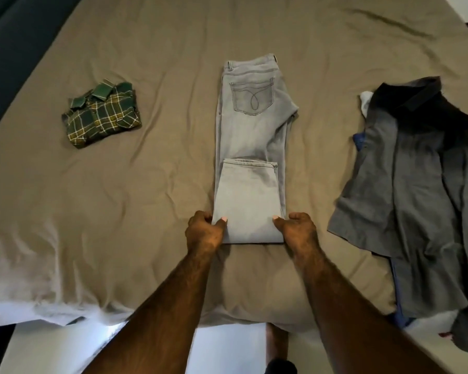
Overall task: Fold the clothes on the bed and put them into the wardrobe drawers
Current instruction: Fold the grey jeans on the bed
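Both hands are pinching the near fold of the jeans (pixel 250 147), left hand (pixel 204 230) at its left corner, right hand (pixel 297 229) at its right, thumbs on top. The jeans are lying mid-bed (pixel 146 49), between a folded plaid shirt (pixel 102 116) and a grey pile (pixel 416 171).

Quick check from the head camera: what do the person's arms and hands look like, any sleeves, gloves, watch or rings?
Both forearms are bare from the bottom edge of the picture to the wrist, with visible hair; no sleeve shows. The left hand and the right hand wear no gloves. No watch, band or ring is visible. The thumbnails are short and pale.
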A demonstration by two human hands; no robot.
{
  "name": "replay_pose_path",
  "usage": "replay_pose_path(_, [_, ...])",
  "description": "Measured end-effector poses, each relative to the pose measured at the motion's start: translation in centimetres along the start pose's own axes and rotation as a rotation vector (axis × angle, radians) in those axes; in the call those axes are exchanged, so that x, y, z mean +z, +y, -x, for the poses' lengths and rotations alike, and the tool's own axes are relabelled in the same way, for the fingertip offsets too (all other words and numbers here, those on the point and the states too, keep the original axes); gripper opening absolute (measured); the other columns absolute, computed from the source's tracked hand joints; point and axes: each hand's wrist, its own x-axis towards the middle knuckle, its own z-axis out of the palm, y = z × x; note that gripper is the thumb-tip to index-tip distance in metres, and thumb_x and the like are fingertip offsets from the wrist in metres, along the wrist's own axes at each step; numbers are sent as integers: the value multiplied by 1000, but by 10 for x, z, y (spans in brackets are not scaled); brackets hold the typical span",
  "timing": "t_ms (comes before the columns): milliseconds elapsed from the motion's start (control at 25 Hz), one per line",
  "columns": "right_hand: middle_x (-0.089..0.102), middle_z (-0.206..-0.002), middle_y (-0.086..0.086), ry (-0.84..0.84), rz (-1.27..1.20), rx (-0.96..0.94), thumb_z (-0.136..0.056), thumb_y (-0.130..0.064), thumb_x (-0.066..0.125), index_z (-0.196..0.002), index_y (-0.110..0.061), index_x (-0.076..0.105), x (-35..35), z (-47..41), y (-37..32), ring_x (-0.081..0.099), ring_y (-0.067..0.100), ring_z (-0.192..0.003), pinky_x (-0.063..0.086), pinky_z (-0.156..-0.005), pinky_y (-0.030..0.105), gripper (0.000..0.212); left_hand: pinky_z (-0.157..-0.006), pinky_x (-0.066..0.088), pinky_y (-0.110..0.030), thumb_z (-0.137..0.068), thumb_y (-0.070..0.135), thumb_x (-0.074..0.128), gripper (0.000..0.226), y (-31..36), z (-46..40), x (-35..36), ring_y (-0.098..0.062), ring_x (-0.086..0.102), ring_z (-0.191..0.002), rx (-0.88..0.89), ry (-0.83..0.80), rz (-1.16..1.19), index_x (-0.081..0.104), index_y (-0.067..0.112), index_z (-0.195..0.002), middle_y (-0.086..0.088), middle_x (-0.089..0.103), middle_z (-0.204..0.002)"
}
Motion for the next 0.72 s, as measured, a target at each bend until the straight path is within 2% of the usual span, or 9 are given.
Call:
replay_pose_path(80, [60,-130,0,-8,60,-10,-62,-59,94,-140,-17,55,5,-18,5,65,27,-117,55,-105,45,97,-80,47,-29,-87,46,82,46,0,-10,7,-24,64,-96,-2,-12,42,67,12,-115,-2,69,-108])
replay_pose_path(120, [61,-129,-1,-18,97,-14,-65,-56,95,-138,-15,57,7,-20,3,65,27,-116,55,-105,44,92,-78,46,-28,-88,47,82,46,2,-14,8,-22,63,-93,-12,-46,44,68,12,-114,0,68,-104])
replay_pose_path(160, [64,-126,-4,-25,117,-25,-68,-51,95,-129,-12,64,7,-25,5,68,26,-111,56,-101,42,79,-77,45,-27,-88,47,81,44,4,-16,10,-22,63,-91,-23,-75,36,70,11,-112,0,68,-103])
replay_pose_path(240, [77,-111,6,-64,133,2,-75,-36,94,-107,-7,75,9,-33,10,73,27,-93,60,-87,35,47,-74,47,-28,-91,41,80,38,0,-24,17,-23,66,-88,-40,-141,33,75,8,-109,-4,73,-103])
replay_pose_path(440, [70,-85,11,-89,176,172,-74,-21,94,-81,-1,69,-9,-1,27,66,30,-80,53,-74,35,33,-81,59,-33,-89,33,80,29,-25,15,16,-28,72,-95,-161,-279,27,79,11,-108,-7,78,-110])
replay_pose_path(520, [66,-83,11,-75,117,293,-73,-16,92,-90,0,68,-25,32,31,64,33,-81,50,-66,35,34,-82,64,-42,-81,28,85,29,-31,46,-1,-34,72,-94,-321,-349,91,76,10,-101,-12,76,-108])
replay_pose_path(600, [65,-92,15,-79,90,424,-69,-14,87,-105,1,66,-41,66,40,63,34,-83,46,-59,33,44,-73,65,-49,-71,20,86,42,-40,76,-22,-39,71,-97,-538,-549,220,73,6,-109,-18,74,-110])
replay_pose_path(680, [64,-95,14,-156,46,490,-62,-18,84,-110,0,66,-52,104,48,59,32,-81,41,-53,30,54,-60,61,-38,-72,14,83,52,-48,105,-47,-36,70,-100,-641,-720,282,70,5,-122,-18,75,-112])
replay_pose_path(720, [65,-93,14,-195,-25,487,-60,-20,83,-109,-1,67,-55,120,46,58,30,-77,39,-50,28,55,-55,59,-34,-76,13,81,48,-47,113,-61,-33,71,-94,-658,-763,317,69,5,-121,-16,76,-105])
